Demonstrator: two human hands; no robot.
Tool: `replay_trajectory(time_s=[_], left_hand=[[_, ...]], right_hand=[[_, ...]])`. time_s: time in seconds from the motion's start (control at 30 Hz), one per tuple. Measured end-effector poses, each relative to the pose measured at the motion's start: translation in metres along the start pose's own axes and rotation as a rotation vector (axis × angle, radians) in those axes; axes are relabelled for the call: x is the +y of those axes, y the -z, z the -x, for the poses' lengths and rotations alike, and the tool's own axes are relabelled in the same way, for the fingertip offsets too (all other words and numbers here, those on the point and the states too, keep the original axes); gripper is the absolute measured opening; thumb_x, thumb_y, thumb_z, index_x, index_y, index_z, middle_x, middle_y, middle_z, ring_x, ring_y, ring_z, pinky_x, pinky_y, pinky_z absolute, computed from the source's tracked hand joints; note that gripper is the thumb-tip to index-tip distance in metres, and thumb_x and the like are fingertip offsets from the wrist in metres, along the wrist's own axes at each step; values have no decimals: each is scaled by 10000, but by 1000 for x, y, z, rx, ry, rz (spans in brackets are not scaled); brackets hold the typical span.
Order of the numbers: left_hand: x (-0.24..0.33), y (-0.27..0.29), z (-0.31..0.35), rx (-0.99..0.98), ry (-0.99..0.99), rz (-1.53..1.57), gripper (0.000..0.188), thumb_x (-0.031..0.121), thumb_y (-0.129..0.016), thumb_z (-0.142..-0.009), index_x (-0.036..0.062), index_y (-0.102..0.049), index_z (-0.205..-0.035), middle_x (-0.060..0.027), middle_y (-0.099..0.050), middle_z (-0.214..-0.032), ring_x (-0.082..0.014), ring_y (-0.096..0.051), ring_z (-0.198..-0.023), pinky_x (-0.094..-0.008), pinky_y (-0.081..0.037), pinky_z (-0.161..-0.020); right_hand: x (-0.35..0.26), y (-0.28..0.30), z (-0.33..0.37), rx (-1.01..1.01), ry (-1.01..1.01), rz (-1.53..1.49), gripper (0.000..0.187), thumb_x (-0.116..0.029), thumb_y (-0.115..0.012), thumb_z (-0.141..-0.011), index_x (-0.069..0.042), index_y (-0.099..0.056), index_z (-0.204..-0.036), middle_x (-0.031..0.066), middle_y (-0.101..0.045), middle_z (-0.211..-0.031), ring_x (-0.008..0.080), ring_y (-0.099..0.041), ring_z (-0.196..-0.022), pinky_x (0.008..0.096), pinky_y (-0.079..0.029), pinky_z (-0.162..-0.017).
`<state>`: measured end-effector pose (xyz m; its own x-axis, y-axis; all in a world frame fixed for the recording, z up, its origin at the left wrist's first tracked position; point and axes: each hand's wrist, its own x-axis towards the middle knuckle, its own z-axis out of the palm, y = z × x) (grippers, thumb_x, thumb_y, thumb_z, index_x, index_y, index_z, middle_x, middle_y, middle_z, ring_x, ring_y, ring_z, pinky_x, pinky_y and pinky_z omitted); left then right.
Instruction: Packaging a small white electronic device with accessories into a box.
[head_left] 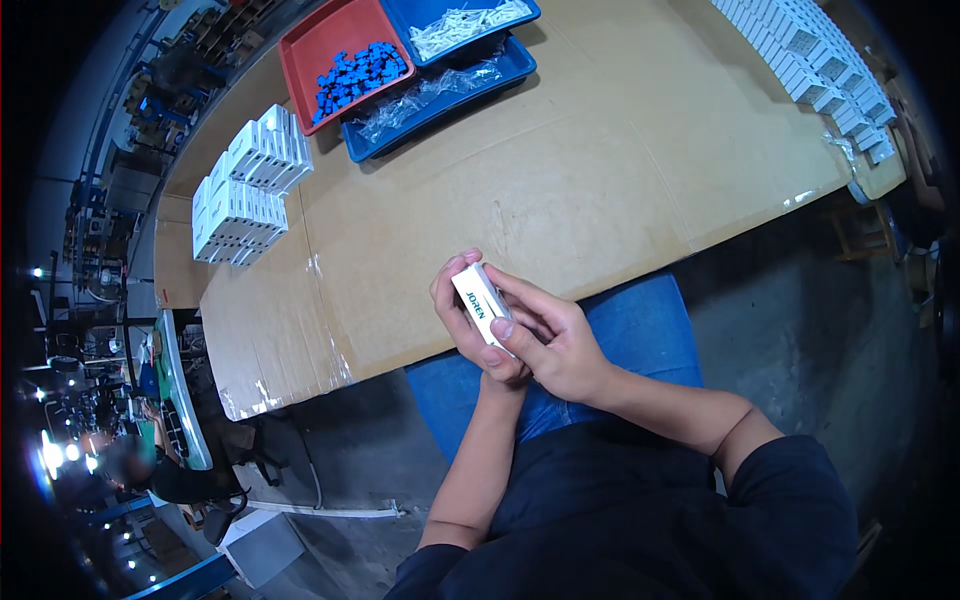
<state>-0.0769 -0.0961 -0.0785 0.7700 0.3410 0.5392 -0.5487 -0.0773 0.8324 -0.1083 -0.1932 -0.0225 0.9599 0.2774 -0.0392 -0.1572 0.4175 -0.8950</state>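
Note:
Both hands hold a small white rectangular case [476,302] with dark printing on its upper face, just over the near edge of the table. My left hand [458,325] wraps around its left side and underside, fingers curled. My right hand [565,350] grips it from the right, with the thumb pressed on the near end of the face and the fingers along the far side. The case is tilted, its far end pointing up and left. Its underside is hidden by the hands.
A brown cardboard-covered table [600,170] spreads ahead. White cases stand in stacks [245,195] at left and in rows [810,60] at far right. A red tray [330,40] holds blue parts; blue trays [365,148] hold white parts and clear plastic. A person [180,475] sits at far left.

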Motion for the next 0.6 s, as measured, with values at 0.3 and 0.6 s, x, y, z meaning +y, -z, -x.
replay_trajectory(time_s=[0.3,0.6], left_hand=[[16,4,0,-16,-61,-35,919,749,-404,-927,-43,-484,-1384,-215,-532,-1260,-339,-558,-1201,-479,-437,-1046],[13,5,4,-32,59,28,1127,846,-413,-898,-74,-340,-1544,-223,-461,-1406,-340,-499,-1301,-480,-379,-1134]], right_hand=[[9,-1,4,15,370,353,505,-178,-594,-1070,121,-503,-1467,281,-574,-1465,302,-617,-1307,364,-483,-1080],[4,0,-2,20,269,372,470,-211,-548,-1098,82,-533,-1465,236,-628,-1392,272,-645,-1236,336,-508,-1023]])
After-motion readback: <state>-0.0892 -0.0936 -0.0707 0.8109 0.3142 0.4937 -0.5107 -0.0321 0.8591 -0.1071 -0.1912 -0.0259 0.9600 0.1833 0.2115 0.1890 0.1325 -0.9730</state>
